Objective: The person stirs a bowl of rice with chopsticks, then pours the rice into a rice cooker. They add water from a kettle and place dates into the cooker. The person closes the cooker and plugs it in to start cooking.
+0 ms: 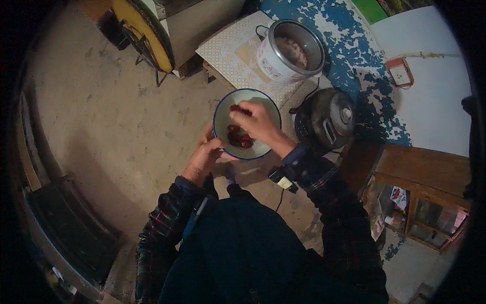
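Observation:
A pale enamel bowl (271,114) with a dark blue rim is held up in front of me. My left hand (206,154) grips its lower left side, thumb by the rim. Several glossy, dark red dates (234,138) lie in the bottom of the bowl. Over the bowl, my right hand (257,121) has its fingers closed. Dark red shows at its fingertips, which looks like another date (235,108). The palm side of the right hand is hidden, as are the left fingers under the bowl.
Beyond the bowl, a low table (228,55) with a patterned cover bears an open white rice cooker (276,63) with pale, pinkish contents. A dark lidded cooker (324,119) stands to the right, near a wooden cabinet (420,172). A yellow round tabletop (144,35) leans at the far left.

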Demonstrator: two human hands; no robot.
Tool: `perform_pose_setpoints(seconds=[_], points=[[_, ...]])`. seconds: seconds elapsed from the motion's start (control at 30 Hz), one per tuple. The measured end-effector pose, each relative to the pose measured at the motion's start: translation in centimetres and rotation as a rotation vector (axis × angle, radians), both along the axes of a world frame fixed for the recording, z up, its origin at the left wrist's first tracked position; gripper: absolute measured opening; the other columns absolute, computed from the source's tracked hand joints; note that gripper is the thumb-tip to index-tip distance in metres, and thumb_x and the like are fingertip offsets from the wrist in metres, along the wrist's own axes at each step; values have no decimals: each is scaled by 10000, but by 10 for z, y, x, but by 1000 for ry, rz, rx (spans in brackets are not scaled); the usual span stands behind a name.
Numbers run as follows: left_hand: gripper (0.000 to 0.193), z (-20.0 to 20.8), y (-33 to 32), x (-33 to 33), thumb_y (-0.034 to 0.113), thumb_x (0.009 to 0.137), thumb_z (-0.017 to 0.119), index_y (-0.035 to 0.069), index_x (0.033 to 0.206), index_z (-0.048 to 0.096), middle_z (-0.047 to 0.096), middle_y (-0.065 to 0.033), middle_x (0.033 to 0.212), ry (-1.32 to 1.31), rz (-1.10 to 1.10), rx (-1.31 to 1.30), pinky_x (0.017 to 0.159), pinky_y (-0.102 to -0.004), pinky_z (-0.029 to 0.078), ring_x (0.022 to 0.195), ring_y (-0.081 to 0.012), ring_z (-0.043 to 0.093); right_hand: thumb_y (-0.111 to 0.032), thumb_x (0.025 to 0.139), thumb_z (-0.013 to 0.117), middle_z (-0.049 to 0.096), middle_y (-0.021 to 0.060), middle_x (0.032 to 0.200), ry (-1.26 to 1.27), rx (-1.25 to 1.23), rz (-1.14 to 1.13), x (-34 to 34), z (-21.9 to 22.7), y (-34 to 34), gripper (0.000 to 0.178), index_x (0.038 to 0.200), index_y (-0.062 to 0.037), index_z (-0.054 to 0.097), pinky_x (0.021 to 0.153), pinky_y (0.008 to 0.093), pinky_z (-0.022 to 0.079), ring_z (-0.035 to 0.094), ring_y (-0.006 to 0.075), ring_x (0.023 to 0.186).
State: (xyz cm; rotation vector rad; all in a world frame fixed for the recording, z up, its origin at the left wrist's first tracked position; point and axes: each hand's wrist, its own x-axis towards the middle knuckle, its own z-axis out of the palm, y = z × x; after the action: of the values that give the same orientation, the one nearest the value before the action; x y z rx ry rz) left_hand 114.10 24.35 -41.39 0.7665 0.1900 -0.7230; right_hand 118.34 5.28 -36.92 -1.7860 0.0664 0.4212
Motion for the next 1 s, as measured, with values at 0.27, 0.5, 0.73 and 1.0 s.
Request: perform_pose_setpoints(seconds=[0.27,0.5,0.73,1.0], points=[[728,12,18,33,64,761,561,58,1455,341,541,-123,1280,44,10,48,770,-409,618,1089,-276,604,-293,932,524,691,89,956,554,878,-380,27,24,11,268,1044,-81,642,432,217,324,613,164,718],[727,12,32,50,67,756,566,62,1451,350,548,-130,1277,47,61,26,772,-420,616,1097,-277,602,-297,957,523,664,117,975,492,841,-255,47,9,23,292,1034,-36,629,389,199,288,514,139,609],[703,13,37,62,73,761,563,66,1438,373,548,-126,1276,33,37,33,773,-421,614,1094,-275,602,-360,940,570,651,62,825,523,890,-174,56,23,29,338,922,-30,644,372,195,272,472,72,533],[694,7,26,76,86,783,566,48,1441,349,545,-133,1268,29,12,49,763,-421,616,1082,-271,607,-342,905,622,481,0,521,297,387,-349,69,26,33,390,633,-67,578,362,243,240,360,72,387]])
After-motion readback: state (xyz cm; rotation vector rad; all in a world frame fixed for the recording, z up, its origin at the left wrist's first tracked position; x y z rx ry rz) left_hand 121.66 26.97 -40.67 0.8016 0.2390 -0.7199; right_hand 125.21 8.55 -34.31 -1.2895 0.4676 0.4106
